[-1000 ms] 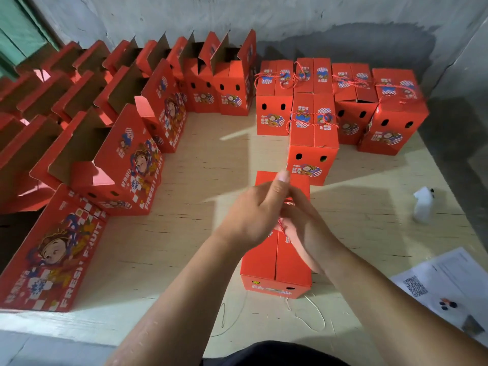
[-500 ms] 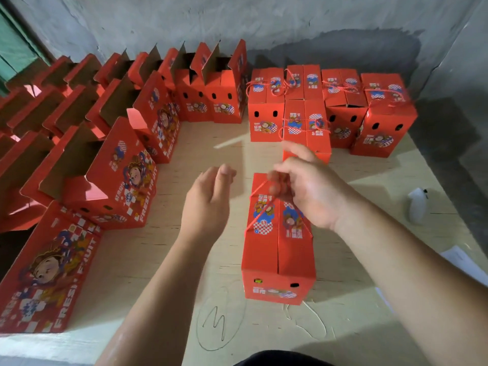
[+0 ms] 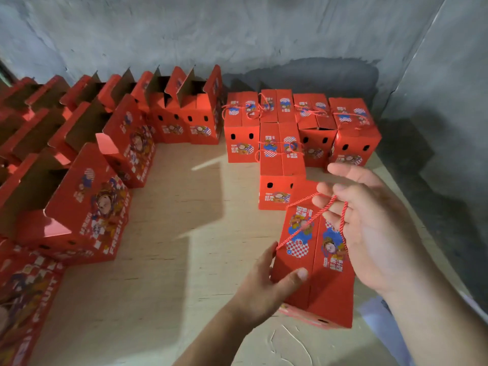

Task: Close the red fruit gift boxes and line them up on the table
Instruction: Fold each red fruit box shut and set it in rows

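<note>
Steadying the closed gift box (image 3: pixel 306 262) by its near-left corner, my left hand (image 3: pixel 264 289) grips stiff, probably light cardboard; my right hand (image 3: pixel 369 220) fingers hook its rope handle (image 3: pixel 303 225).

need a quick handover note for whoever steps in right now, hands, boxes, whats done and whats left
Left hand: grips the near left corner of the closed box in hand, thumb on its top.
Right hand: fingers hooked through the red cord handle of that box, cord pulled taut.
Done: the flaps of this box are shut; five closed boxes stand grouped at the back right of the table.
Left: set this box in line with them, then close the open boxes standing in rows along the left and back, flaps up.
</note>
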`<action>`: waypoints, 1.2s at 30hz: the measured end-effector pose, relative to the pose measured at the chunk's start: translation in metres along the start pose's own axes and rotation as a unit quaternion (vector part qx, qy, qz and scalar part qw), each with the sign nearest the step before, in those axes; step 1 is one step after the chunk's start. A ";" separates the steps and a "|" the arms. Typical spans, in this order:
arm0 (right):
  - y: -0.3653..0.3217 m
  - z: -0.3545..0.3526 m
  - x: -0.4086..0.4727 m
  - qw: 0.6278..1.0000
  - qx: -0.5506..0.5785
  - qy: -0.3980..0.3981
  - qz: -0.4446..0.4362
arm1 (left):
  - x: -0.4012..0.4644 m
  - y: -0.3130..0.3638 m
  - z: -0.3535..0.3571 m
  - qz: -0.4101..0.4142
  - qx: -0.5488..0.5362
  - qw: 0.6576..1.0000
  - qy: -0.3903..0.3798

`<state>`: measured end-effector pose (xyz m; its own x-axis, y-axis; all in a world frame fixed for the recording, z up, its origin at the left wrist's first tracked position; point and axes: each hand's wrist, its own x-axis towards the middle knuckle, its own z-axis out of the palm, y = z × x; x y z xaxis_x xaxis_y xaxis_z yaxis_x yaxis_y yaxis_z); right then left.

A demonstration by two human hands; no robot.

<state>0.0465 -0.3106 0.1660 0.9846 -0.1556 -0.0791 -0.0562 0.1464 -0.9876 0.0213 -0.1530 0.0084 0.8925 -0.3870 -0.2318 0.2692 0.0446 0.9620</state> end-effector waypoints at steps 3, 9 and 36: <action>0.015 -0.021 0.027 0.996 -0.049 0.076 0.016 | 0.017 -0.015 0.013 -0.034 0.115 0.992 -0.048; 0.029 -0.046 0.087 0.990 -0.135 0.047 0.010 | 0.058 -0.015 0.039 0.012 0.378 0.923 -0.075; 0.208 -0.126 0.229 0.919 -0.378 0.096 0.058 | 0.281 0.041 0.020 0.152 0.728 0.668 0.024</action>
<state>0.2395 -0.4392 -0.0743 0.9217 -0.3618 -0.1402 -0.3287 -0.5360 -0.7776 0.2761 -0.2781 -0.0144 0.8455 -0.5327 0.0355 -0.5338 -0.8420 0.0783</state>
